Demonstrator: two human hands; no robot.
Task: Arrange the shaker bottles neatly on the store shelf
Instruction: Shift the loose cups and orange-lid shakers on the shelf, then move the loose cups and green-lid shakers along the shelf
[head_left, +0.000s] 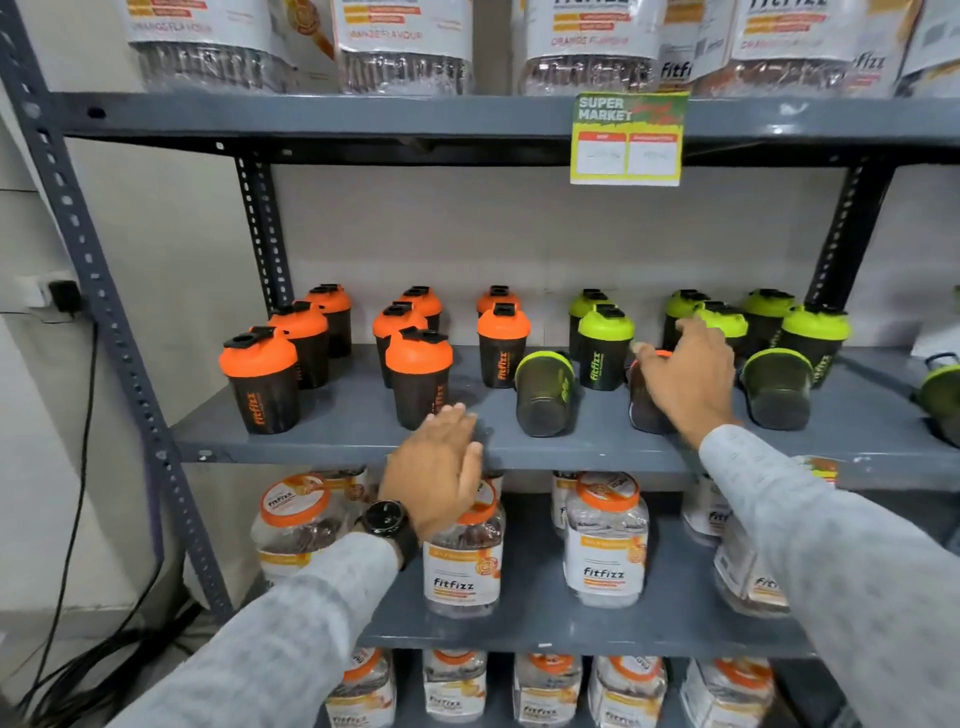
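Fingers of our right hand (685, 371) wrap the tipped orange-lidded shaker (644, 402) (lid at twelve o'clock); our left hand (436, 470) hovers spread.

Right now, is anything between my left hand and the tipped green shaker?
Nothing visible. The left hand hovers open at the shelf edge, and only bare shelf lies between it and the tipped green shaker. The right hand rests on another tipped shaker.
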